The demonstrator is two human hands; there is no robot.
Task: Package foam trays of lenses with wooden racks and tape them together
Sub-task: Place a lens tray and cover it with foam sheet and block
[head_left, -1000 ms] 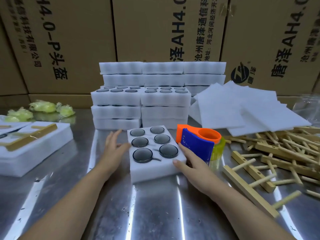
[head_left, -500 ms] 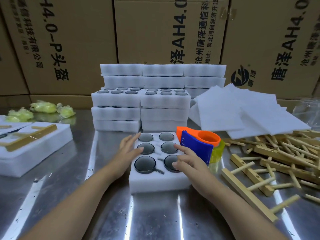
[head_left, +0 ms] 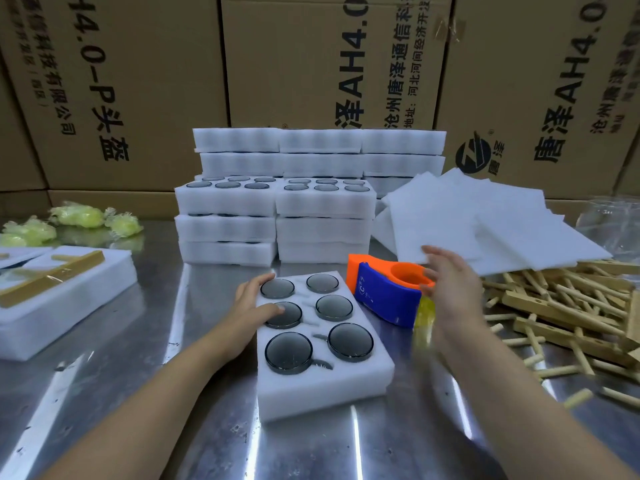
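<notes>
Right hand (head_left: 450, 296), fingers spread and empty, hovers over the tape dispenser (head_left: 384, 301) near the foam sheets (head_left: 467, 216) as the left hand (head_left: 250, 306) lies flat on the lens tray (head_left: 322, 389) on the table (head_left: 207, 434); lifting one sheet only and squaring it over the lenses (head_left: 350, 342) looks wisest.

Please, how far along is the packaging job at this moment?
Done: the left pack already carries a rack. In hand: the front tray holds six lenses; the left hand rests on it, the right hand hovers by the tape dispenser. Left: no rack or tape on it yet; stacked trays and loose racks wait.
</notes>
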